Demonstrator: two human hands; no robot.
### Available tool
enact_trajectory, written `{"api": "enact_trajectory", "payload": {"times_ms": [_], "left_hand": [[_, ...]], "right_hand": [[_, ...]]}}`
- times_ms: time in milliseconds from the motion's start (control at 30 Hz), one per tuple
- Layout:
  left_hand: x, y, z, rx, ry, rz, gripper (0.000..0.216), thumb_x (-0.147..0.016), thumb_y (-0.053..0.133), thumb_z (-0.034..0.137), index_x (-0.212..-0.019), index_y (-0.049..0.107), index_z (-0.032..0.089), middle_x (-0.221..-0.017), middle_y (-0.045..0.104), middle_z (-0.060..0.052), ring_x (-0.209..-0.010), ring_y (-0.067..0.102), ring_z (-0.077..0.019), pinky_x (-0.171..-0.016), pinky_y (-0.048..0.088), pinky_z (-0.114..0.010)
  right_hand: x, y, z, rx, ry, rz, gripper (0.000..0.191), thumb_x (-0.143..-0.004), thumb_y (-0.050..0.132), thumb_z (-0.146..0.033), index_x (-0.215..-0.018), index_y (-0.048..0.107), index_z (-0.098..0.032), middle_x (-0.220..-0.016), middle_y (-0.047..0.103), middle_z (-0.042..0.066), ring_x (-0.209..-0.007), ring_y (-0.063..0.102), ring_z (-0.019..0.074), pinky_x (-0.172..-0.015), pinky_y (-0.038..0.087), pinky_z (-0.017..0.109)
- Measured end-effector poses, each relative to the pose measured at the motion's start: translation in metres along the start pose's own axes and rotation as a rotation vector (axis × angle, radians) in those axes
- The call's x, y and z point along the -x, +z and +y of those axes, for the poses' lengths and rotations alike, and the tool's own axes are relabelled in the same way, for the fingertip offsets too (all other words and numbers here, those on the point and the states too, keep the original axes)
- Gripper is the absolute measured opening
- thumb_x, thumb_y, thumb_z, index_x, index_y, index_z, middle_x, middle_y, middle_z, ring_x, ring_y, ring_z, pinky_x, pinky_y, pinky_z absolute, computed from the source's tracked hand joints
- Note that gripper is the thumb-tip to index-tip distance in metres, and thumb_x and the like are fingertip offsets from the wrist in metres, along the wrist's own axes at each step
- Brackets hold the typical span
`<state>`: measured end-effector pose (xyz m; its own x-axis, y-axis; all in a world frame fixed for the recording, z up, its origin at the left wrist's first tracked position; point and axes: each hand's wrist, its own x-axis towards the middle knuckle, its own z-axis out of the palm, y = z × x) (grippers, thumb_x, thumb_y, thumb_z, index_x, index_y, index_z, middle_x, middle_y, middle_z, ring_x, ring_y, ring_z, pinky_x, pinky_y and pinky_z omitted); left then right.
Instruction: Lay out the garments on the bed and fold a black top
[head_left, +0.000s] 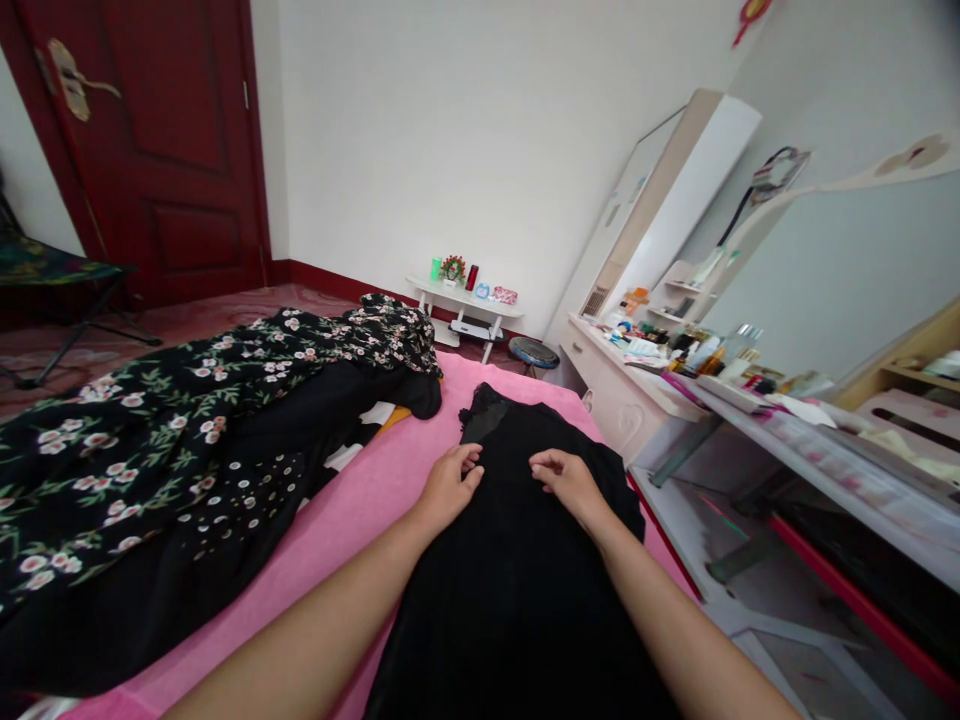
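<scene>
A black garment (pixel 525 600), which looks like a dress, lies spread lengthwise over a pink bed cover (pixel 405 480). Its far end has a ruffled or lacy edge and a sheer patch on the left. My left hand (pixel 450 488) is over the garment's left side, fingers loosely curled and thumb apart, holding nothing I can see. Across from it, my right hand (pixel 567 486) hovers above or just touches the right side, its bent fingers also apart and without cloth between them. Whether either hand rests on the fabric is hard to tell.
Left of the garment, a black floral dress (pixel 217 390) lies on a pile of dark clothes (pixel 247 500). A white dressing table (pixel 622 370) crowded with bottles stands at right, near a round stool (pixel 533 352). A low white stand (pixel 465 297) and a red door (pixel 150 140) are farther back.
</scene>
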<state>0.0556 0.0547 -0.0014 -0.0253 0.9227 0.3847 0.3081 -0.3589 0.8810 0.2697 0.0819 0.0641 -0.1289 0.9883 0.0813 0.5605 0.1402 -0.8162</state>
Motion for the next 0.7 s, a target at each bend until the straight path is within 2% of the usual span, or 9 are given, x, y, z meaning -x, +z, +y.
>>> {"api": "enact_trajectory", "payload": {"times_ms": [67,200,300,433,500,600,700], "left_hand": [[0.003,0.000,0.006,-0.122,0.058,-0.031,0.036,-0.081,0.055,0.018,-0.116,0.058,0.019,-0.099,0.063,-0.005,-0.085,0.059,-0.0160,-0.083,0.050,-0.032],[0.008,-0.001,0.017,-0.266,0.103,-0.097,0.038,-0.079,0.056,0.020,-0.118,0.057,0.022,-0.096,0.062,-0.004,-0.092,0.058,-0.0189,-0.085,0.047,-0.033],[0.008,0.000,0.020,-0.305,0.068,-0.116,0.045,-0.078,0.058,0.022,-0.123,0.053,0.022,-0.104,0.060,-0.006,-0.095,0.057,-0.0200,-0.085,0.047,-0.033],[0.005,0.002,0.021,-0.366,-0.003,-0.126,0.051,-0.076,0.061,0.025,-0.126,0.051,0.022,-0.105,0.061,-0.007,-0.096,0.057,-0.0224,-0.086,0.047,-0.036],[0.003,0.002,0.021,-0.380,-0.019,-0.137,0.052,-0.075,0.061,0.023,-0.126,0.051,0.022,-0.103,0.062,-0.006,-0.096,0.057,-0.0230,-0.086,0.047,-0.036],[0.001,0.001,0.020,-0.378,-0.012,-0.145,0.051,-0.076,0.060,0.020,-0.126,0.052,0.026,-0.101,0.062,-0.004,-0.096,0.058,-0.0224,-0.086,0.047,-0.035],[0.002,0.001,0.020,-0.391,0.058,-0.185,0.045,-0.078,0.056,0.016,-0.120,0.057,0.032,-0.101,0.062,-0.002,-0.097,0.058,-0.0210,-0.086,0.047,-0.033]], "right_hand": [[-0.025,0.007,0.009,-0.013,0.035,0.105,0.016,-0.071,0.062,-0.021,-0.085,0.066,-0.015,-0.078,0.068,0.002,-0.067,0.063,0.0130,-0.053,0.049,0.020],[-0.074,0.024,0.013,0.008,0.084,0.204,0.017,-0.076,0.057,-0.017,-0.092,0.063,-0.014,-0.080,0.068,0.004,-0.068,0.066,0.0120,-0.050,0.048,0.016],[-0.109,0.033,0.017,0.069,0.157,0.248,0.023,-0.076,0.057,-0.015,-0.098,0.060,-0.012,-0.076,0.069,0.004,-0.061,0.066,0.0111,-0.048,0.048,0.016],[-0.143,0.041,0.026,0.207,0.248,0.282,0.034,-0.079,0.058,-0.024,-0.110,0.058,-0.010,-0.065,0.067,0.003,-0.053,0.064,0.0135,-0.051,0.050,0.022],[-0.153,0.043,0.030,0.277,0.269,0.276,0.031,-0.081,0.057,-0.029,-0.106,0.062,-0.012,-0.062,0.067,0.003,-0.058,0.066,0.0153,-0.058,0.051,0.024],[-0.160,0.043,0.030,0.370,0.276,0.250,0.023,-0.081,0.055,-0.034,-0.088,0.069,-0.016,-0.068,0.068,0.005,-0.072,0.068,0.0185,-0.069,0.051,0.028],[-0.165,0.042,0.025,0.446,0.281,0.231,0.032,-0.082,0.053,-0.045,-0.083,0.071,-0.019,-0.081,0.071,0.009,-0.084,0.068,0.0233,-0.075,0.050,0.032]]}}
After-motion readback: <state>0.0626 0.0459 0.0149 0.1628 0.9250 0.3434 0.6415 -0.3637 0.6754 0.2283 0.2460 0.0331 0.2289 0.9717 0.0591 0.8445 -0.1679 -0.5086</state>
